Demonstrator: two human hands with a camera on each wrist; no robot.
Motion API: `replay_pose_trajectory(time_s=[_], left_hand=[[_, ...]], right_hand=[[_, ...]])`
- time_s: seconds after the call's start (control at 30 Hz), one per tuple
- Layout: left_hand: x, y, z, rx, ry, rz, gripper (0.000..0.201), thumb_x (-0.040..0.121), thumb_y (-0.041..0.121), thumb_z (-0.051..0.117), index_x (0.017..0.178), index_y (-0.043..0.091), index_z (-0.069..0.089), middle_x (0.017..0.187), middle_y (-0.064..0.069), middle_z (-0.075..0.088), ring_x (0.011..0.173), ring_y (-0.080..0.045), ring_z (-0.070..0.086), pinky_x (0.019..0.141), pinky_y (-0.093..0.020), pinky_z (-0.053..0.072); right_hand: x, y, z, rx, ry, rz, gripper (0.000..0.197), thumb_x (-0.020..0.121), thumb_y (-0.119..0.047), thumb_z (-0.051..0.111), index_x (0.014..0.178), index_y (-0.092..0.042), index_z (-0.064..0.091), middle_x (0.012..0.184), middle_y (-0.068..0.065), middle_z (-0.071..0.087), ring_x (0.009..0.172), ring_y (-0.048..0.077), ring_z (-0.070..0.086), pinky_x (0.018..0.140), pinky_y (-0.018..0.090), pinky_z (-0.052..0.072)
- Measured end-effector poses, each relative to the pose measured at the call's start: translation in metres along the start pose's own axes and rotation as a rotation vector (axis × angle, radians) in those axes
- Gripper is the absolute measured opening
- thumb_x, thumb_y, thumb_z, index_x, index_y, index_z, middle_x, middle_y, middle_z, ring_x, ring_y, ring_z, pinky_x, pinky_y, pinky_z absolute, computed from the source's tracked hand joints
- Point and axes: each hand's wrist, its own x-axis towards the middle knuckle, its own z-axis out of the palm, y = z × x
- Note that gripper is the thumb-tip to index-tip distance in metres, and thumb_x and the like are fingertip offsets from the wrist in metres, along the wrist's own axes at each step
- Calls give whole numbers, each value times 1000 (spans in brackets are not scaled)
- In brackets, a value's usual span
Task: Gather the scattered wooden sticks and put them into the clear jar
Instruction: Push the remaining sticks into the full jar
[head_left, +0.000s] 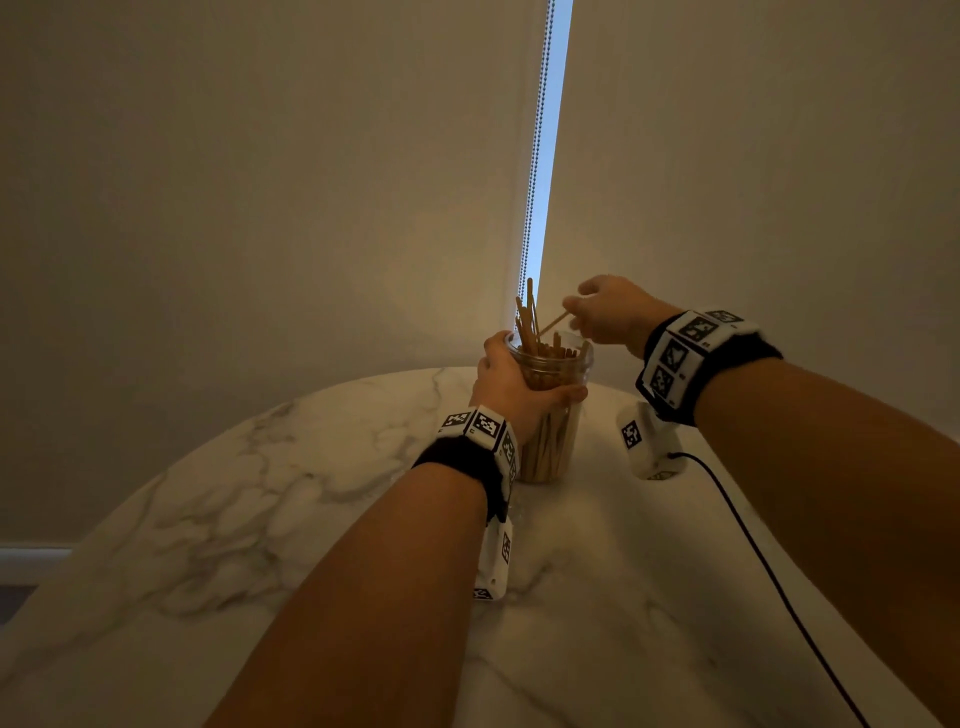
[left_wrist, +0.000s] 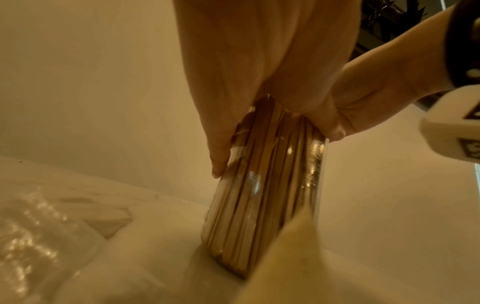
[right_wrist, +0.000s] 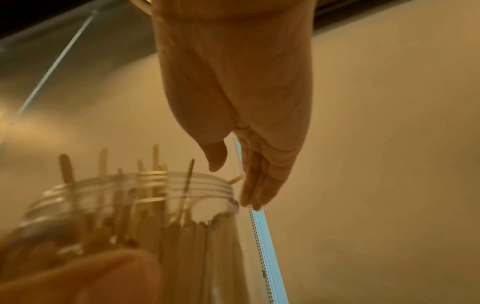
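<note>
My left hand (head_left: 511, 384) wraps around the upper part of the clear jar (head_left: 553, 415), fingers and thumb curled on its wall. The jar stands on the marble table (head_left: 260, 493) and is packed with wooden sticks (head_left: 545, 441); some of them rise above its rim. My right hand (head_left: 605, 312) is just above the jar mouth and pinches one stick (head_left: 553, 323) between thumb and fingertips, its lower end pointing into the jar. Behind the hands I see a pale blind (head_left: 260, 182) with a bead chain (head_left: 537, 156).
</note>
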Motion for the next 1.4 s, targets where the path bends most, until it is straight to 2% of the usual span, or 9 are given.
replay_pose_trajectory(time_s=[0.13, 0.37, 0.6, 0.73, 0.9, 1.03, 1.13, 1.27, 1.4], left_hand=[[0, -1, 0, 8, 6, 16, 121, 58, 52, 90, 150, 25, 17, 143, -4, 42, 130, -23, 46, 109, -43, 43], [1, -4, 0, -34, -14, 11, 122, 55, 52, 91, 149, 28, 17, 144, -3, 42, 132, -23, 45, 110, -46, 42], [-1, -1, -1, -14, -15, -9, 127, 47, 61, 87, 148, 30, 17, 141, -3, 46, 128, -24, 49, 108, -47, 44], [-1, -1, 0, -5, 1, 2, 123, 52, 56, 90, 148, 28, 18, 140, -3, 45, 128, -24, 48, 108, -46, 44], [-3, -1, 0, -33, -3, -11, 126, 41, 64, 86, 144, 32, 20, 136, 0, 48, 123, -22, 52, 104, -45, 47], [-6, 1, 0, -38, 6, -23, 129, 35, 69, 83, 143, 33, 22, 133, 1, 51, 120, -22, 54, 102, -44, 49], [-7, 3, 0, -40, 15, -19, 119, 48, 51, 87, 145, 27, 23, 132, -2, 49, 120, -24, 54, 100, -45, 50], [-7, 5, -1, -27, 15, -23, 120, 53, 48, 91, 147, 27, 20, 137, -4, 47, 124, -25, 51, 104, -46, 48], [-8, 5, 1, -63, 15, -47, 127, 34, 69, 83, 140, 36, 22, 133, 1, 51, 121, -23, 55, 100, -48, 50]], right_hand=[[5, -7, -3, 315, 64, -147, 21, 92, -5, 64, 113, -6, 63, 96, 15, 74, 80, 19, 72, 74, 31, 61], [-23, -21, -32, -177, 608, -620, 22, 94, -16, 57, 114, -18, 63, 83, -4, 69, 73, 13, 65, 69, 30, 53], [-36, 9, 0, -397, -60, -287, 17, 98, -28, 59, 101, -21, 74, 96, -2, 73, 93, 15, 66, 72, 26, 44], [-47, 2, -10, -354, 26, -348, 40, 101, -47, 47, 105, -20, 77, 102, 1, 72, 88, 15, 62, 67, 26, 40], [-58, -8, -5, -616, -213, -290, 50, 102, -51, 40, 99, -14, 75, 90, 6, 71, 86, 19, 64, 71, 31, 45], [-57, -12, -6, -549, -72, -367, 52, 104, -50, 35, 105, -14, 72, 101, 7, 71, 94, 22, 63, 85, 36, 49], [-63, -9, 6, -616, -251, -320, 54, 105, -50, 28, 114, -13, 68, 105, 10, 70, 97, 23, 63, 90, 36, 49], [-62, -11, 9, -556, -51, -377, 54, 102, -53, 37, 103, -11, 70, 90, 6, 70, 87, 23, 64, 71, 29, 47], [-58, -19, 12, -280, -24, -491, 60, 93, -51, 60, 146, -29, 42, 142, 5, 49, 124, 21, 51, 96, 27, 40]])
